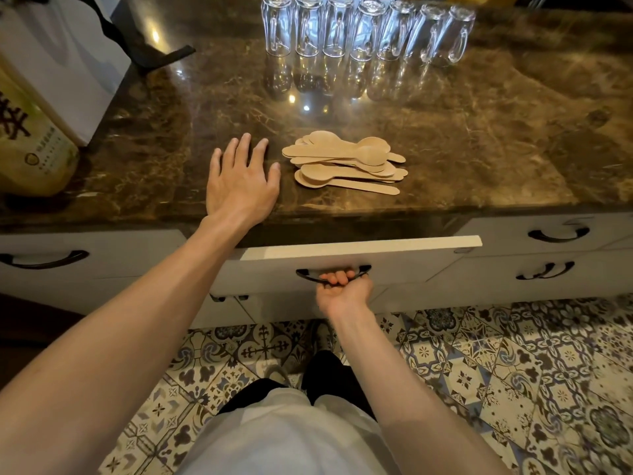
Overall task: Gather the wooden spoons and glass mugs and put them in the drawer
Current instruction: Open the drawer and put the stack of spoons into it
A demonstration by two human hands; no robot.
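Far left: a green-and-yellow package [32, 138] with printed characters stands on the brown marble countertop [496, 138], and a white bag [72, 60] stands just behind it. Left hand [241, 181]: palm down at the counter's front edge, fingers straight and spread, holding nothing. Whether it bears on the stone or sits just above it cannot be told. Just to its right, apart from the fingers, the wooden spoons [346, 162] lie in a loose flat pile on the counter, bowls and handles pointing both ways. Behind the pile, well back on the counter, the glass mugs [366, 29] stand in a close row of seven, handles toward the camera. Below the counter edge, the white drawer [418, 264] stands slightly out from the cabinet front; its inside is not visible. Right hand [344, 291]: palm up, fingers curled from below round the drawer's dark handle [306, 274], gripping it. Further right, two closed drawer fronts with the same dark handles. Patterned tile floor [513, 371] below.
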